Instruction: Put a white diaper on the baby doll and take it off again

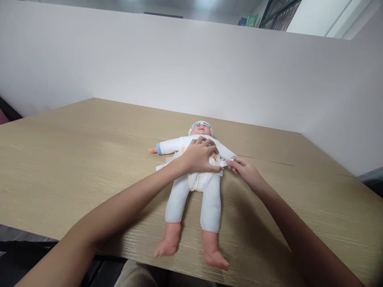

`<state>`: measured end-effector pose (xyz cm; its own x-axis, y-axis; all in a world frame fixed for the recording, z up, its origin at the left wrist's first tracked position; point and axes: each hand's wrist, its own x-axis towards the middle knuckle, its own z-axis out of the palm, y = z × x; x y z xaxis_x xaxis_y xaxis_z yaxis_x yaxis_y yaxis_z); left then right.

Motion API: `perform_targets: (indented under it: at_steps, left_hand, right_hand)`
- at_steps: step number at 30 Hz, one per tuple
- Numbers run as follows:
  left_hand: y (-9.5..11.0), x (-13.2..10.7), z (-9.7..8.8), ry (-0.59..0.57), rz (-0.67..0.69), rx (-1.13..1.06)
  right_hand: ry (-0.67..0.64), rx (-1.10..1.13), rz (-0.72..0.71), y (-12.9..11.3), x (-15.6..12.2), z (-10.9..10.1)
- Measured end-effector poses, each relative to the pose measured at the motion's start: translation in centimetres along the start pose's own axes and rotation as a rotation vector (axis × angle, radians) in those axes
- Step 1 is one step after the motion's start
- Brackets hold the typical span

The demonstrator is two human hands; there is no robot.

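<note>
A baby doll (211,207) in a white suit and a lettered headband lies on its back, feet toward me. Round its hips is a white diaper (200,181) with orange print. My left hand (200,156) rests across the front of the diaper and the doll's belly, fingers spread, thumb toward the diaper's right edge. My right hand (241,167) pinches the white diaper tab (225,162) at the doll's right-hand side in view. On the other side, another white tab (160,168) sticks out loose. The doll's hand on the right is hidden behind my right hand.
The doll lies on a wood-grain table (89,171), whose near edge runs just beyond my lap. A white partition wall (167,67) stands along the back. Thin seams cross the tabletop.
</note>
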<state>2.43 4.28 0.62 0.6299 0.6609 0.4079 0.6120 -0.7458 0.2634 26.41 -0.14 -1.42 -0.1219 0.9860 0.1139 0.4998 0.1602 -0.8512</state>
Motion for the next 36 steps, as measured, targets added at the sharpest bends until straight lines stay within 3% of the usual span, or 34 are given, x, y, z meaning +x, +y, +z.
perform_targets:
  at_steps: [6, 9, 12, 16, 20, 23, 27, 29, 33, 36]
  left_hand:
    - [0.1, -0.1, -0.3, -0.009, -0.012, 0.006]
    - [0.0, -0.2, -0.2, -0.011, -0.014, -0.008]
    - [-0.2, -0.2, 0.1, 0.0, -0.015, -0.042]
    - [-0.7, -0.2, 0.1, 0.019, -0.018, -0.14]
    - [-1.6, -1.4, -1.0, 0.054, 0.064, -0.403]
    - [-3.3, -3.7, -1.1, 0.182, 0.059, -0.591]
    - [-7.0, -7.8, -0.3, 0.39, -0.108, -0.525]
    - [-8.8, -9.7, -0.1, 0.377, -0.214, -0.403]
    - [-10.5, -11.7, -0.7, 0.21, -0.311, -0.177]
    - [-10.5, -12.0, -1.2, 0.08, -0.321, -0.087]
  right_hand:
    - [0.003, 0.034, -0.064, -1.9, 2.5, 3.9]
    - [0.151, 0.052, -0.118, -1.7, 1.1, 5.5]
    - [0.297, -0.031, -0.304, -1.1, -1.4, 6.2]
    - [0.249, -0.186, -0.503, -0.5, -3.4, 6.6]
    - [0.186, -0.268, -0.544, -0.2, -3.5, 6.8]
    - [0.168, -0.298, -0.558, 0.0, -3.4, 6.5]
    - [0.187, -0.365, -0.557, -0.3, -3.4, 6.1]
    - [0.223, -0.39, -0.565, -1.1, -3.4, 6.0]
    - [0.328, -0.461, -0.585, -4.2, -2.8, 6.3]
    - [0.263, -0.521, -0.604, -7.4, -1.5, 6.9]
